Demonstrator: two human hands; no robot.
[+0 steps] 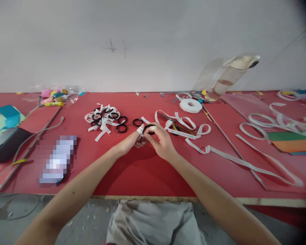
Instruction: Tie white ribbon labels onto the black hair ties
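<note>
My left hand (131, 140) is closed, pinching a piece of white ribbon (140, 129) at its thumb tip. My right hand (162, 142) meets it, fingers curled round a black hair tie (149, 126) with the ribbon at it; the exact grip between the fingertips is partly hidden. Just beyond my hands lies a loose black hair tie (137, 122). To the left is a pile of black hair ties with white ribbon tied on them (105, 117). Scissors (177, 126) lie to the right under loops of printed white ribbon (185, 134).
A white ribbon roll (190, 105) and a tilted water bottle (225, 80) stand near the wall. A phone (58, 160), a cable (40, 131) and a dark case (9, 144) are on the left. Long ribbon (234, 160) trails rightward across the red table (148, 177).
</note>
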